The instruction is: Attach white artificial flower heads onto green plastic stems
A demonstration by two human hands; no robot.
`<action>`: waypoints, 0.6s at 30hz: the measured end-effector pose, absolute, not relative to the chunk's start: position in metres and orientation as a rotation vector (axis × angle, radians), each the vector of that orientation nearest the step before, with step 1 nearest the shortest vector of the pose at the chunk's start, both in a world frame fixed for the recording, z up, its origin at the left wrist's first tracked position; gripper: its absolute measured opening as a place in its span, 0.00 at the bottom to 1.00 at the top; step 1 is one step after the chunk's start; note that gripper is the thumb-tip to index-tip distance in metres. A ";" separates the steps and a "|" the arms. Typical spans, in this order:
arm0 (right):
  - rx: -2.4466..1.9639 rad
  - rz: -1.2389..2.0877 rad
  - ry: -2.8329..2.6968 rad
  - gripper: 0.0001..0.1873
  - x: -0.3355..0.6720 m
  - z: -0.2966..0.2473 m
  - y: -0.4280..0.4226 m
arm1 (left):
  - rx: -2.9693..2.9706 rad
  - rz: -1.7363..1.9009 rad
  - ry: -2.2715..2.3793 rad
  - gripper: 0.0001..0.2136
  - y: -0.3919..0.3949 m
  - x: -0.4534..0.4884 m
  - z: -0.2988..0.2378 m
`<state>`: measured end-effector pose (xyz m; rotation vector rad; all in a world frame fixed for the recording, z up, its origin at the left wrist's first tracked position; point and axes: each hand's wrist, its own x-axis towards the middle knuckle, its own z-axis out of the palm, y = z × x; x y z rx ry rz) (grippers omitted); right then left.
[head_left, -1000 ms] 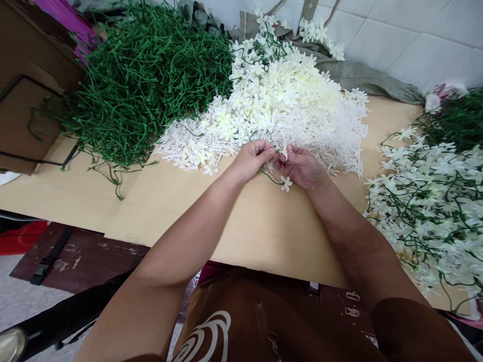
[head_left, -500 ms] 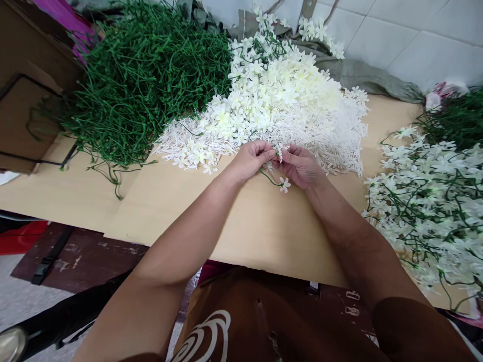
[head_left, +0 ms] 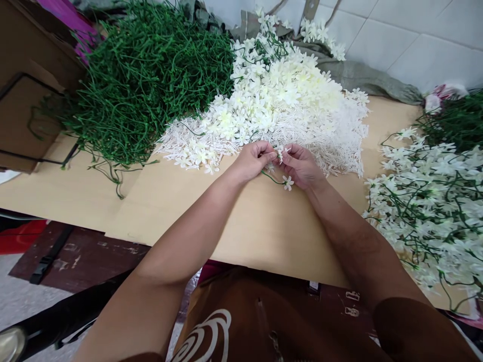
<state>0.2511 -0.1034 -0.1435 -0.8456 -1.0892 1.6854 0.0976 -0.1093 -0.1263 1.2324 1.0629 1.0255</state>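
My left hand (head_left: 252, 161) and my right hand (head_left: 302, 166) meet fingertip to fingertip at the near edge of a big heap of loose white artificial flowers (head_left: 279, 100). Both hands are closed in a pinch. Between them runs a thin green stem (head_left: 272, 178) with a small white flower (head_left: 288, 183) hanging at its lower end. The left fingers grip the stem, and the right fingertips press a small white blossom (head_left: 280, 151) against it. The hands rest over a tan board (head_left: 241, 221).
A mound of bare green stems (head_left: 147, 75) lies at the back left. Finished green stems with white flowers (head_left: 430, 206) pile up at the right. A cardboard box (head_left: 22, 100) stands at far left, a grey cloth (head_left: 362, 75) and tiled wall behind.
The hands have stayed almost in place; the dangling flower on the stem shifted slightly and the right fingertips worked a little at the blossom.
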 end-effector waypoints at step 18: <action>-0.808 1.701 -1.104 0.21 0.252 -0.144 -0.103 | 1.222 1.039 1.074 0.10 -0.111 0.100 -0.127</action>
